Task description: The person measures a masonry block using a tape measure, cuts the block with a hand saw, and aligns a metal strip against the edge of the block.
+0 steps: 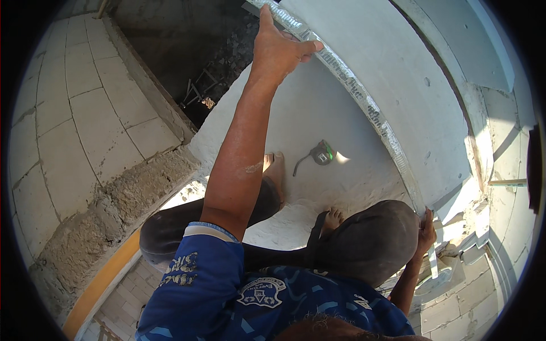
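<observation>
A long silvery strip (364,101), flat and streaked with whitish residue, runs along the lower edge of a pale panel (387,51); the fisheye view bends it. At its far end my left hand (278,48) grips it, index finger stretched along it and thumb pressed on its face. My right hand (426,232) is closed around the near end, beside my right knee; some of its fingers are hidden. On the grey slab between my feet and the strip lies a black and green tape measure (322,153) with a dark strap.
To the left stands a block wall (79,102) with a rough mortar ledge (102,216). A dark opening with rubble (222,74) drops away beyond the slab (341,113). Blocks and debris (449,273) lie at the lower right, near a yellow-orange edge's opposite side.
</observation>
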The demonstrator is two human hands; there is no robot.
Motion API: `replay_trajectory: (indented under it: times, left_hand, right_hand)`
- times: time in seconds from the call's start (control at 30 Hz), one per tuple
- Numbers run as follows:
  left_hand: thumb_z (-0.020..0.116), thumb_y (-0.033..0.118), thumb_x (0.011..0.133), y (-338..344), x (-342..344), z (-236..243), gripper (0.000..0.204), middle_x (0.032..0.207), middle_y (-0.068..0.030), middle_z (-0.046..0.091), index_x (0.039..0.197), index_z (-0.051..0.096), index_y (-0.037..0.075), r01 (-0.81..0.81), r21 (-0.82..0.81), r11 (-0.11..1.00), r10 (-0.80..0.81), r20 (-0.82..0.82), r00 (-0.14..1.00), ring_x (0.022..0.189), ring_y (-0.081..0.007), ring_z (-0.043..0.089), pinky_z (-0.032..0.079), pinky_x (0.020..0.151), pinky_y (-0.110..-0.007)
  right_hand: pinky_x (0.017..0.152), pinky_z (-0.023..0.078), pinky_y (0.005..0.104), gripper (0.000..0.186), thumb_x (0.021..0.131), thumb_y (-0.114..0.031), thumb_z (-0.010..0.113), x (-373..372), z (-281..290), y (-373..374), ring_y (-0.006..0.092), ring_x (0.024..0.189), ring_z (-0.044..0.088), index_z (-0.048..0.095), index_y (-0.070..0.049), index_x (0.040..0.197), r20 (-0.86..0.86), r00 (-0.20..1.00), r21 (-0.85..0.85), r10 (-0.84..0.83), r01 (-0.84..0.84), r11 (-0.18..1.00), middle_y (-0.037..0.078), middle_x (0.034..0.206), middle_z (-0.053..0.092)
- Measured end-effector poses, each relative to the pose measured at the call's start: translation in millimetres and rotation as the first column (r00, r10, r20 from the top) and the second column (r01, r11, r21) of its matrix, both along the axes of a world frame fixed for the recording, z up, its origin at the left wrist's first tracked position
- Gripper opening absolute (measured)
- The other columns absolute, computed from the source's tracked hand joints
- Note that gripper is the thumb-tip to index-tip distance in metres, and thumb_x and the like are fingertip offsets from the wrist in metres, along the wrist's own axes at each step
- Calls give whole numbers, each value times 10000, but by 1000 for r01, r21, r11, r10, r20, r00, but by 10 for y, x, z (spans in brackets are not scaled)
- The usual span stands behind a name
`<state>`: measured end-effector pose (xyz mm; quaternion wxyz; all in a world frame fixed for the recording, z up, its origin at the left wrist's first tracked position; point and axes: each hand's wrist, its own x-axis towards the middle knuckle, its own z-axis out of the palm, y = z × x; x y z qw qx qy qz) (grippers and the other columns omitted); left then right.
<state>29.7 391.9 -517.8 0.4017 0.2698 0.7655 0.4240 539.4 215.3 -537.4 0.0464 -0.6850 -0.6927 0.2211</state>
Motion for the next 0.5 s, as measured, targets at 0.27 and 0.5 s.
replay_trajectory:
  times: [0.27,0.5]
  left_hand:
    - [877,14,723,-55,-14,-138,1193,976,-209,647,1576,46,-62,68,54,996,-62,-109,992,767,-234,731,621,673,-318]
    - [894,17,710,-36,9,-108,1217,954,-179,614,1585,50,-38,47,73,996,-42,-62,997,791,-257,731,642,708,-345]
  right_hand:
    - [592,471,380,448,857,-145,803,72,-60,-49,257,614,595,641,14,1243,-10,1000,22,5,-5,1000,139,744,645]
    - [562,437,376,452,842,-150,819,63,-72,-51,236,581,540,651,20,1226,-1,1000,21,-9,9,1000,108,676,581]
